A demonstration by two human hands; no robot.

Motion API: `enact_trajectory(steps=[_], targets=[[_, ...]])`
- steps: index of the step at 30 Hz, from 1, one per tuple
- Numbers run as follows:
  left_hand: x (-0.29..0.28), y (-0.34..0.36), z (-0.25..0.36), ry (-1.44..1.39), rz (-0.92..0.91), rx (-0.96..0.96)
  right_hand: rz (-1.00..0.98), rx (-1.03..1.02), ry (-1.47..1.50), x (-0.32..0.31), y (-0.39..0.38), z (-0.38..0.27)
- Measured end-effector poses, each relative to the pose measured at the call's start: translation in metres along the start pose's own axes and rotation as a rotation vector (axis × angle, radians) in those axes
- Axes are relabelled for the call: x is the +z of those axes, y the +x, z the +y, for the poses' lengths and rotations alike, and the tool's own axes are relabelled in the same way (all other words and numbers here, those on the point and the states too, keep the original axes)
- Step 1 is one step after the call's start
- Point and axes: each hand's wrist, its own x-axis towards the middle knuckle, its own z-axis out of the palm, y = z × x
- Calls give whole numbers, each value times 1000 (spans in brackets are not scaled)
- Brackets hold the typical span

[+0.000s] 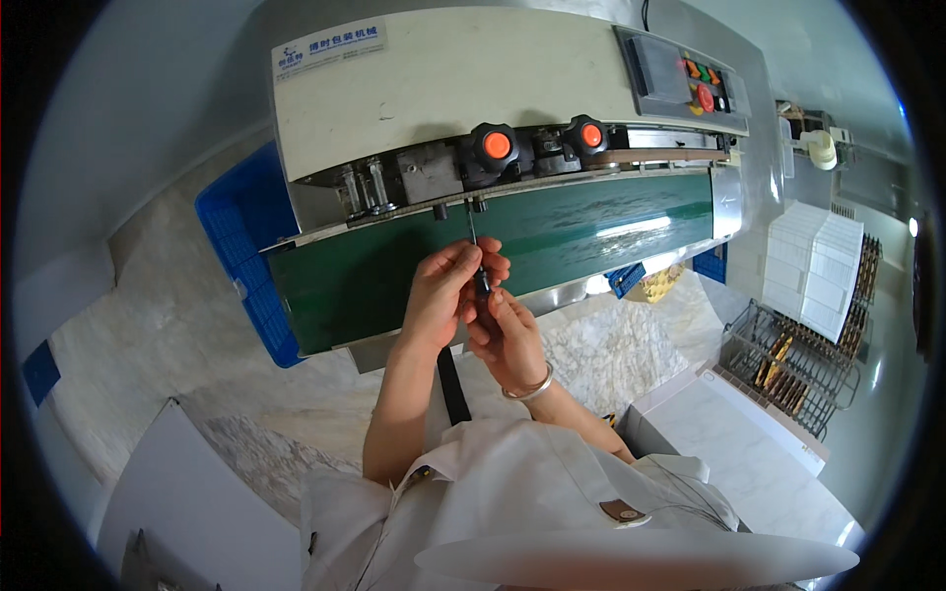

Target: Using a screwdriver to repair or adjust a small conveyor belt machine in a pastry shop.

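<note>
A screwdriver (482,284) with a dark handle and a thin metal shaft is held by both hands above the green conveyor belt (345,281). My left hand (441,288) is closed around its upper part, near where the shaft meets the handle. Lower down, my right hand (510,340) grips the handle's end with thumb and fingers. The shaft points away from me, its tip reaching the front edge of the cream-coloured sealing machine (453,84), beside a small dark fitting (480,206). Whether the tip sits in a screw cannot be made out.
Two black knobs with orange centres, a left one (496,145) and a right one (590,135), stick out above the belt. A control panel (680,74) with coloured buttons is at the far right. A blue crate (236,266) stands left; a wire rack (788,364) is at right.
</note>
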Motion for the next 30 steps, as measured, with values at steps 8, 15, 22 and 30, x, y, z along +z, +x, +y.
enact_trajectory(steps=[8, 15, 22, 30], targets=[[12, 4, -11, -53, 73, 85, 252, -512, -1037, -13, -8, 8], [10, 3, -7, -75, 64, 77, -74, -57, 26, -9, -3, 4], [8, 3, -8, -26, 29, 105, -102, 77, 92, -3, -6, -5], [21, 3, -12, -30, 131, 170, 209, -566, -966, -11, 0, 7]])
